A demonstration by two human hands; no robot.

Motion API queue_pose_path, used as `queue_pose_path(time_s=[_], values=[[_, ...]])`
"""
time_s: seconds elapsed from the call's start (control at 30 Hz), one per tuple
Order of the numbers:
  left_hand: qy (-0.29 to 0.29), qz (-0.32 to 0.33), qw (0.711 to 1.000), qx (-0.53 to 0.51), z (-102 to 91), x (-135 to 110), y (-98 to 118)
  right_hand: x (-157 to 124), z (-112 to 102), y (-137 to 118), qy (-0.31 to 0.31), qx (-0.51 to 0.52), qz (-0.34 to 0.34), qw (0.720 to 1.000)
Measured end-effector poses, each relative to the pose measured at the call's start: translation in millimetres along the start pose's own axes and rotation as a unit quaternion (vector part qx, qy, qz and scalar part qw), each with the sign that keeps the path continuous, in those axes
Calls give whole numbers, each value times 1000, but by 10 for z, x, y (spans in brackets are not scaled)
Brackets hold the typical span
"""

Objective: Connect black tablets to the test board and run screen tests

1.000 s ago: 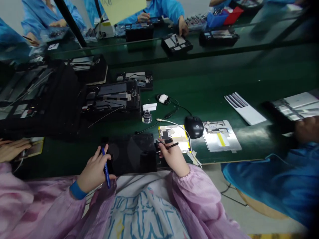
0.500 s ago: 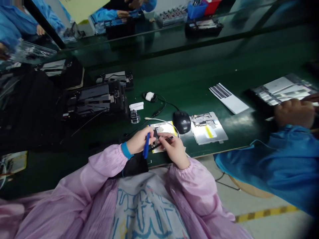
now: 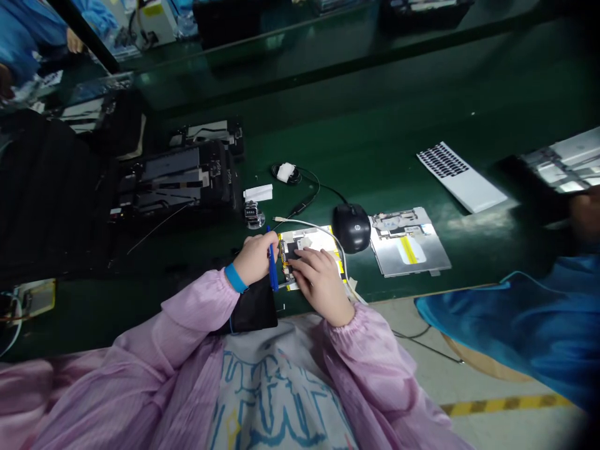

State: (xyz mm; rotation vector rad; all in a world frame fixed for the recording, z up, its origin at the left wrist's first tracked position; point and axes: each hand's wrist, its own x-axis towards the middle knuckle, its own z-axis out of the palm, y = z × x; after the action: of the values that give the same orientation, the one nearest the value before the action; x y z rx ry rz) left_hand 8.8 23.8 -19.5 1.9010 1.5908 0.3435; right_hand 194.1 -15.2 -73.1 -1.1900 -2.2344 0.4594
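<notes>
Across most of the view, a green bench (image 3: 365,156), with a yellow-edged panel (image 3: 321,237) near its front edge as the centre of the clock. Toward four o'clock, a co-worker's blue sleeve (image 3: 510,337). Around ten, a black stack of opened tablets (image 3: 173,169). Toward two, at the view's far edge, another opened tablet (image 3: 567,159), and short of it a white strip (image 3: 482,197) with a grid of black squares. At three, a metal plate (image 3: 434,250) marked with a yellow stripe.

Over the panel from five o'clock, a right hand (image 3: 323,284) with fingers gently bent and slightly spread; impossible to tell whether empty or pinching something small. At nine, a left hand (image 3: 255,257) below a blue wristband (image 3: 235,278), fingers drawn together around a blue pen (image 3: 272,265), the pen lengthwise beside the panel's nine o'clock edge. At seven, partly behind the left forearm, a dark slab (image 3: 257,306). At two, between panel and plate, a black mouse (image 3: 352,229). At eleven, a coiled cord (image 3: 293,178); at ten, a folded paper (image 3: 259,192). Over the panel's upper right, a thin white cable (image 3: 344,256).
</notes>
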Motion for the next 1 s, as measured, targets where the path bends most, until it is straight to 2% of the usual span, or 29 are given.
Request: queue_pose_path(time_s=[0.1, 0.33, 1.0], values=[[13, -22, 998, 65, 39, -16, 29, 2, -5, 2, -8, 2, 8, 1000], [27, -60, 992, 105, 120, -58, 111, 5, -11, -7, -19, -2, 13, 1000], [58, -64, 991, 99, 226, -100, 141, 8, -15, -20, -31, -14, 14, 999]])
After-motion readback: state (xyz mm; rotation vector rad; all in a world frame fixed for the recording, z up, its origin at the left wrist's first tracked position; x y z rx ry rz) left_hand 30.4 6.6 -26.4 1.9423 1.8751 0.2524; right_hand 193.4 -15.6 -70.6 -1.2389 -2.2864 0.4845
